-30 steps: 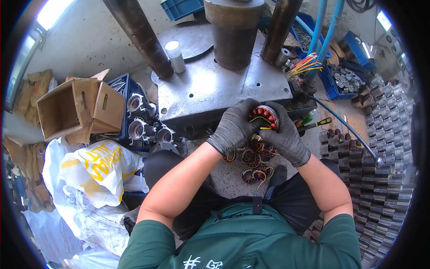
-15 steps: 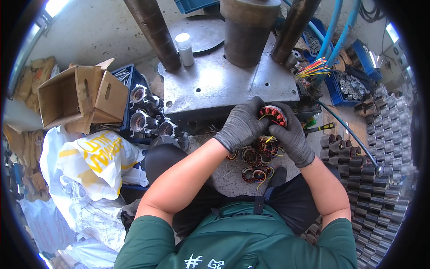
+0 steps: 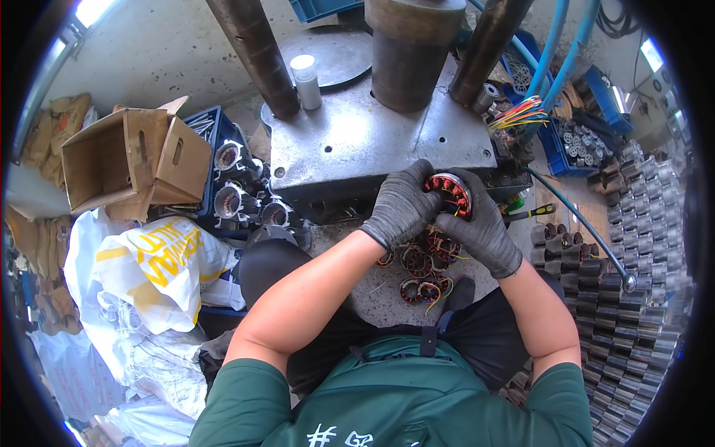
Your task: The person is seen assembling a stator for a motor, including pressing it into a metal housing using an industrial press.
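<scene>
Both my hands wear dark grey gloves and hold one motor stator (image 3: 451, 195), a round metal ring with red windings inside. My left hand (image 3: 403, 205) grips its left side, fingers wrapped round it. On the other side my right hand (image 3: 482, 232) is closed about the rim, thumb below. The stator is tilted so its wound face shows, just in front of the edge of a steel press table (image 3: 365, 153). On the floor beneath my hands lie several more stators (image 3: 418, 261) with yellow and red wires.
A thick press ram (image 3: 408, 59) stands over the table between two steel columns; a white bottle (image 3: 306, 82) sits by the left one. Left are motor housings (image 3: 233, 201), a cardboard box (image 3: 134, 156) and white sacks (image 3: 153, 261). Right are stacked metal cylinders (image 3: 640, 223), a screwdriver (image 3: 540, 211) and a hose rod (image 3: 588, 231).
The stator has turned in my hands, so more of its red windings face up. My right hand has shifted slightly left; the loose yellow wire near its thumb is less visible.
</scene>
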Demonstrator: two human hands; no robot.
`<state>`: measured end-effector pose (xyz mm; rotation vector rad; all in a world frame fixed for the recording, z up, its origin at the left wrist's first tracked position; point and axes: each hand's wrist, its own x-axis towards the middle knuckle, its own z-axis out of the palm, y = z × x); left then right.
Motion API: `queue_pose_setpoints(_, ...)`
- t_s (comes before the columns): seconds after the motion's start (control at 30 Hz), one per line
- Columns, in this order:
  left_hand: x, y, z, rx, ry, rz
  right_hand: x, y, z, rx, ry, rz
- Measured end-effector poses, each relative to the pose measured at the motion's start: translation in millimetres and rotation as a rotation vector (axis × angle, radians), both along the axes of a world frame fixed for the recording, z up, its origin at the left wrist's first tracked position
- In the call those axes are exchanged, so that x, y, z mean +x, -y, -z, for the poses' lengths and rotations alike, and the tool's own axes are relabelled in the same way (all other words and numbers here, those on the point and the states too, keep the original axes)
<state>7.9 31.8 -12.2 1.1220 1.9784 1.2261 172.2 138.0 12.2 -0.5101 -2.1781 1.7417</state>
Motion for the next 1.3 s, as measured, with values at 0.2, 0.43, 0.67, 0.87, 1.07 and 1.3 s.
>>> queue_pose_setpoints(0.2,3.1,15.5,-9.9,0.275,0.249,0.175,6.2,-22.0,-8.0,-0.286,0.009,0.102)
queue_pose_setpoints(0.43,-4.1,21.2,-10.2,0.339,-0.445,0.454,13.1,-36.5,-10.0,-0.653,0.088,0.072)
queue_pose_setpoints(0.67,0.7,24.3,-1.9,0.267,-0.261,0.341,15.1,-40.0,-13.6,-0.100,0.035,-0.077)
queue_pose_setpoints(0.87,8.7,24.5,-5.2,0.309,-0.174,0.249,12.9,-29.9,2.3,0.123,-0.071,-0.098)
queue_pose_setpoints(1.07,19.9,28.4,-11.8,0.312,-0.163,0.214,10.8,-16.1,7.2,0.084,-0.236,0.024)
queue_pose_setpoints(1.3,28.1,29.5,-21.4,0.300,-0.318,0.192,1.1,-9.6,2.9,0.236,-0.372,0.159)
